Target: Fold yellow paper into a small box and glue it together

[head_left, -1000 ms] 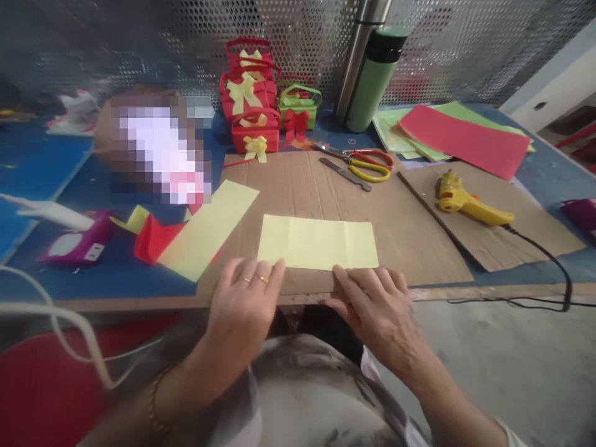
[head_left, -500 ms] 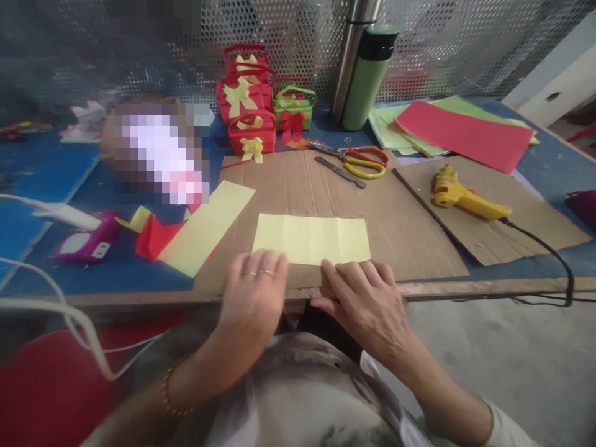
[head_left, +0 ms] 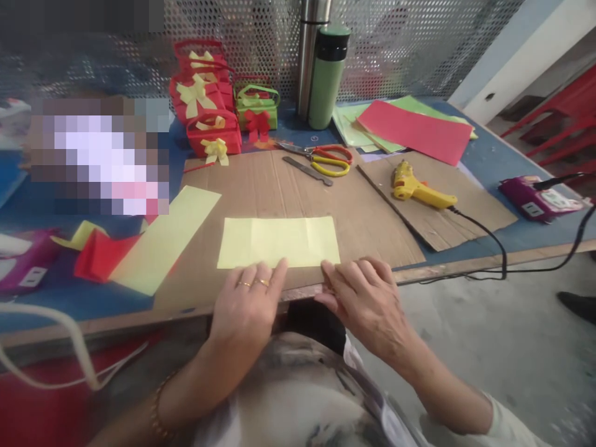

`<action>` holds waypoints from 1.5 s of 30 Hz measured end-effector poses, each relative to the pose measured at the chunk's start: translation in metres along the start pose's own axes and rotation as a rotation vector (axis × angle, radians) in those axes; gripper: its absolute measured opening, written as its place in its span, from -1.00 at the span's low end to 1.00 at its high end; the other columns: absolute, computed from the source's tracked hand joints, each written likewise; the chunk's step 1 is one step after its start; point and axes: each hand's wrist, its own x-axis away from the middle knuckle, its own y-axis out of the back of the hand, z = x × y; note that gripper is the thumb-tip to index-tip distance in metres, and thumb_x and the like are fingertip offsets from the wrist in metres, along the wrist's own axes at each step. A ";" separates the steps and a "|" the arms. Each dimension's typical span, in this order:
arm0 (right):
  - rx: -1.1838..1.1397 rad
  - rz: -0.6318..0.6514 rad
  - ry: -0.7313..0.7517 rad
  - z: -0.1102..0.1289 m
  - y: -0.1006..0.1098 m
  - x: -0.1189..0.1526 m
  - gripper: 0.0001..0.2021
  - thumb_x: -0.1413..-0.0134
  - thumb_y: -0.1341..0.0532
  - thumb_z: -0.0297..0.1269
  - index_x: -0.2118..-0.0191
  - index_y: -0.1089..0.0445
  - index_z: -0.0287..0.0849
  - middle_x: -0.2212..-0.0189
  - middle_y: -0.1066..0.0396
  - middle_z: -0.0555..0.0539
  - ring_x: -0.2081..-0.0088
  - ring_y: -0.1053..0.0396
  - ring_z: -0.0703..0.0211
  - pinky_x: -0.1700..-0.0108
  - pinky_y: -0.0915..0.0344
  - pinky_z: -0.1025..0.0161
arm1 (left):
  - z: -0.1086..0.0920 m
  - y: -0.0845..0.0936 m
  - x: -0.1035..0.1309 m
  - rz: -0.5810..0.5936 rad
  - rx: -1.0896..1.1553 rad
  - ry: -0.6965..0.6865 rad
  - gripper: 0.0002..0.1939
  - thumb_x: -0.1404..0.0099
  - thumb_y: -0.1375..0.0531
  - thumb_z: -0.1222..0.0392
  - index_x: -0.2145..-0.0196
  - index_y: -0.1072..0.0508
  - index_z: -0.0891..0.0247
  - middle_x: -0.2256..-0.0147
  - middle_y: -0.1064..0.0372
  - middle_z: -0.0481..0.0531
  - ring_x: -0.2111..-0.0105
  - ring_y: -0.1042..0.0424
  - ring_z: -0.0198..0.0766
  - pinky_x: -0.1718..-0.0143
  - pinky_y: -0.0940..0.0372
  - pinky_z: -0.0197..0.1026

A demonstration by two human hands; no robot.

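A pale yellow paper strip (head_left: 279,239) with upright creases lies on the brown cardboard in front of me. My left hand (head_left: 246,295) rests at its near edge, index finger stretched out and fingertips touching the paper. Close to the strip's near right corner is my right hand (head_left: 365,304), its index fingertip on the edge. The right thumb sits apart, lower down by the table edge, and the other fingers are bent. Left of the strip, a longer yellow paper strip (head_left: 167,239) lies slanted over red folded paper (head_left: 100,254).
Behind are red paper baskets (head_left: 214,133), a green paper basket (head_left: 256,108) and a green bottle (head_left: 328,81). Scissors (head_left: 330,160) and a flat metal blade (head_left: 307,171) lie on the cardboard (head_left: 382,217). Rightward are a yellow glue gun (head_left: 419,189), coloured sheets (head_left: 414,130) and a purple power block (head_left: 535,198).
The view has turned right, so the table things appear further left. My left index finger has spread apart from its neighbours along the paper's near edge. The right hand keeps near the corner.
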 end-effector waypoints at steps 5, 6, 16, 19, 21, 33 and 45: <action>0.034 0.022 -0.036 -0.010 0.013 0.009 -0.71 -0.39 -0.14 -0.14 -0.02 -0.41 -0.24 0.28 -0.47 -0.12 0.26 -0.28 0.07 -0.03 -0.18 0.08 | 0.000 -0.003 -0.001 0.026 0.013 0.005 -0.49 -0.37 -0.02 0.50 -0.17 -0.47 0.23 0.30 -0.42 0.16 0.33 -0.34 -0.13 0.23 -0.30 -0.09; 0.053 0.027 -0.051 -0.010 0.016 0.010 -0.73 -0.37 -0.16 -0.14 0.00 -0.43 -0.22 0.30 -0.47 -0.11 0.27 -0.28 0.06 0.01 -0.19 0.08 | 0.000 -0.003 -0.001 0.029 0.009 0.000 -0.47 -0.37 -0.02 0.50 -0.19 -0.46 0.19 0.31 -0.41 0.15 0.33 -0.34 -0.12 0.22 -0.30 -0.08; -0.084 -0.002 -0.007 0.016 -0.002 -0.012 -0.67 -0.40 -0.11 -0.11 -0.01 -0.42 -0.26 0.21 -0.49 -0.16 0.19 -0.32 0.06 0.05 -0.20 0.12 | -0.004 0.006 -0.003 0.081 -0.020 0.021 -0.50 -0.37 -0.09 0.45 -0.21 -0.46 0.18 0.28 -0.44 0.17 0.23 -0.42 -0.04 0.11 -0.34 0.01; -0.062 0.002 0.007 0.016 -0.007 -0.013 -0.64 -0.40 -0.11 -0.11 -0.05 -0.40 -0.30 0.21 -0.50 -0.15 0.21 -0.30 0.07 0.04 -0.19 0.12 | 0.011 0.011 0.010 0.070 -0.062 0.070 -0.49 -0.34 -0.04 0.52 -0.15 -0.49 0.30 0.29 -0.47 0.22 0.23 -0.44 -0.02 0.11 -0.33 0.03; -0.061 -0.004 0.014 0.014 -0.008 -0.011 -0.63 -0.40 -0.10 -0.09 -0.07 -0.39 -0.29 0.20 -0.50 -0.15 0.20 -0.30 0.06 0.03 -0.19 0.12 | 0.020 0.012 0.021 0.064 -0.121 0.137 -0.50 -0.33 -0.02 0.54 -0.12 -0.52 0.33 0.27 -0.48 0.25 0.24 -0.45 -0.01 0.14 -0.32 0.03; -0.198 0.131 0.072 -0.031 0.009 -0.015 -0.76 -0.44 -0.08 -0.29 0.22 -0.46 -0.16 0.37 -0.42 -0.08 0.29 -0.26 0.14 0.22 -0.14 0.19 | 0.004 0.018 0.013 -0.015 -0.099 0.216 -0.66 -0.36 0.00 0.50 0.08 -0.54 0.51 0.09 -0.49 0.40 0.03 -0.41 0.14 -0.04 -0.27 0.16; 0.074 0.247 0.302 -0.026 0.024 -0.039 -0.76 -0.32 -0.09 -0.53 0.39 -0.36 -0.21 0.41 -0.32 -0.11 0.35 -0.15 0.08 0.27 -0.07 0.15 | -0.028 -0.017 -0.025 -0.106 0.200 0.028 -0.71 -0.43 -0.04 0.43 -0.02 -0.46 0.41 0.27 -0.44 0.12 0.28 -0.38 -0.14 0.16 -0.26 -0.07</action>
